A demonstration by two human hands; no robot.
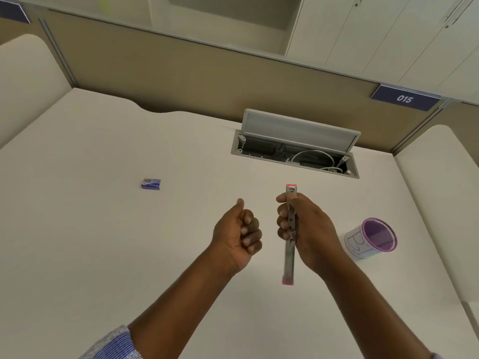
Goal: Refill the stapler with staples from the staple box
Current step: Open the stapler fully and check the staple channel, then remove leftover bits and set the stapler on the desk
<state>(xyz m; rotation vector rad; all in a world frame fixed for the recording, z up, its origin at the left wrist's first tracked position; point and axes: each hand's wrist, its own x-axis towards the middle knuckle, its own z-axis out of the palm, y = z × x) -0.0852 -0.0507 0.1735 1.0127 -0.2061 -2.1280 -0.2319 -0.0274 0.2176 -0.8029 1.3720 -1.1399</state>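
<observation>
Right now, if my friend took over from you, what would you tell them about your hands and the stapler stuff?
Left hand: fingers curled, holding nothing.
Right hand: grips the stapler above the desk, with its long side pointing away from you. It looks swung open.
Staple box: lies on the desk, far to the left, and nobody is touching it.
Done: the stapler is picked up.
Left: fetch the box, take out staples, load them and close the stapler.
</observation>
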